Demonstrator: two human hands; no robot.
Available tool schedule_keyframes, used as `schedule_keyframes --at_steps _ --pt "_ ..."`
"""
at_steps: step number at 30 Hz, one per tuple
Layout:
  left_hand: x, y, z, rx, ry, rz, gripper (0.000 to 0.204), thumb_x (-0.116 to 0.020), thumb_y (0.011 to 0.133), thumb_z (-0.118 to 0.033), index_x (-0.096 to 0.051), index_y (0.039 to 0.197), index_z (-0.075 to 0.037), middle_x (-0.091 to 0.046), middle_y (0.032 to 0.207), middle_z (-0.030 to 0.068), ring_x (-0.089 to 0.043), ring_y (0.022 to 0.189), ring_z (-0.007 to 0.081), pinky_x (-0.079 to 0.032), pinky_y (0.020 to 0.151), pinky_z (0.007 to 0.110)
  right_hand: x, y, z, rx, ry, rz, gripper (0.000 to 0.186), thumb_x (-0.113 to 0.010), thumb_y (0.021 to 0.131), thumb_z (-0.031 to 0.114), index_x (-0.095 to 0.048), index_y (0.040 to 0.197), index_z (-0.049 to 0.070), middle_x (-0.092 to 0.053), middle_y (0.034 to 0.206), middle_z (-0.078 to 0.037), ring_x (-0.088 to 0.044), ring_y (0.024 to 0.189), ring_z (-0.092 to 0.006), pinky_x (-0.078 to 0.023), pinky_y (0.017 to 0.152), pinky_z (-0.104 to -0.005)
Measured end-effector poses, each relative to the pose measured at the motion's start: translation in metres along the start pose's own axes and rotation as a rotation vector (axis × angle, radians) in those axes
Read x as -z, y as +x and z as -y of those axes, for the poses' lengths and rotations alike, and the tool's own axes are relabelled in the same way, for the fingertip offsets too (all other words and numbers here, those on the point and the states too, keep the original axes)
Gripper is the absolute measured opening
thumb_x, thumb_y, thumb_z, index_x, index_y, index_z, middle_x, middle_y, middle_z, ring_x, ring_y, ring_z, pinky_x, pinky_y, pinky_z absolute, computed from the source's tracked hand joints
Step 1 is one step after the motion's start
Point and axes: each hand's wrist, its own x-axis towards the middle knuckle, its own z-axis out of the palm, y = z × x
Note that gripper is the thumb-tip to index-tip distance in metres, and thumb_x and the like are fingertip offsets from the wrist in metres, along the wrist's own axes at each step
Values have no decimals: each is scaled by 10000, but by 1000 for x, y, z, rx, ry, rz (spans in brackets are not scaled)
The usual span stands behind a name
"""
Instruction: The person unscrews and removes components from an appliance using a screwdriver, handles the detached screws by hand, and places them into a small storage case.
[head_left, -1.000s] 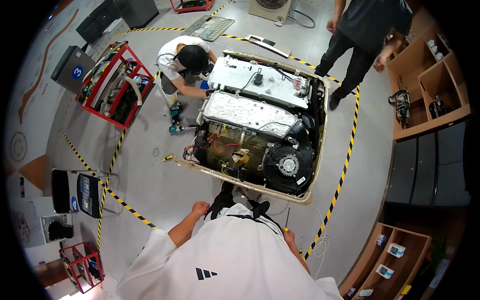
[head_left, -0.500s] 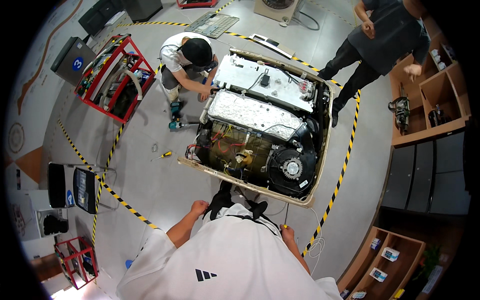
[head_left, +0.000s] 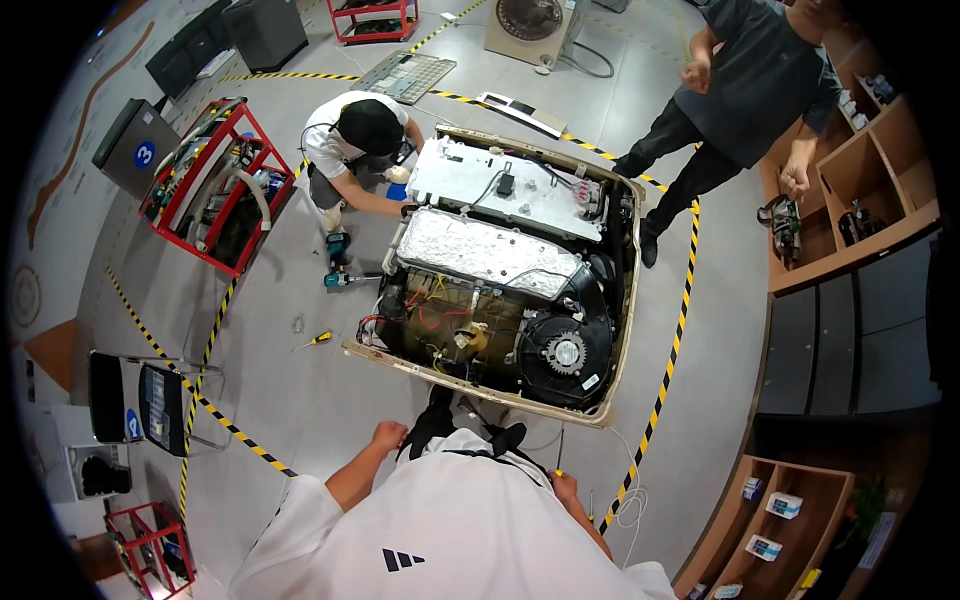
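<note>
My left hand point(head_left: 389, 435) hangs beside my waist, its fingers curled closed, with nothing seen in it. At my other side, my right hand point(head_left: 565, 486) is closed around a screwdriver point(head_left: 560, 472); a bit of yellow handle shows, and its long thin shaft points away from me. Ahead of me stands an opened appliance point(head_left: 484, 392) with a cream casing. Inside it are a silvery panel point(head_left: 505, 190), a foil-like cover point(head_left: 490, 250), coloured wires and a black fan housing point(head_left: 565, 355). Neither hand touches the appliance.
A person in white point(head_left: 335, 150) crouches at the appliance's far left, reaching to its edge. A person in dark clothes point(head_left: 745, 100) stands far right. A cordless power tool point(head_left: 340, 265) and a yellow screwdriver point(head_left: 320, 338) lie on the floor. A red tool cart point(head_left: 212, 258) stands left.
The view has shifted, so the appliance appears lower and farther left. The standing person's lower hand has moved down. The crouching person's other hand now shows. My hands stay at my sides.
</note>
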Motion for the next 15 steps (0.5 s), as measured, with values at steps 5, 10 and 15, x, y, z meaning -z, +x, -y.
schedule_keyframes --at_steps 5,10,15 --pt "-2 2 5 2 -25 -39 187 -537 814 -157 -569 661 -54 -544 583 26 -485 478 117 -410 453 267 1 -4 3 10 21 -1 306 -641 789 237 -616 905 -45 -622 765 -99 -575 671 -176 -463 628 -320" --pt "-5 2 10 0 -12 -54 180 -536 810 -157 -566 661 -60 -547 588 22 -490 486 110 -416 459 268 1 3 -4 16 36 15 306 -638 791 237 -614 910 -44 -625 771 -101 -574 670 -177 -463 630 -321" --pt "-8 0 7 -25 28 -15 182 -540 800 -169 -574 657 -62 -552 588 22 -495 487 114 -426 466 273 4 10 -10 13 49 21 311 -641 788 243 -618 903 -45 -632 768 -102 -582 658 -175 -465 621 -321"
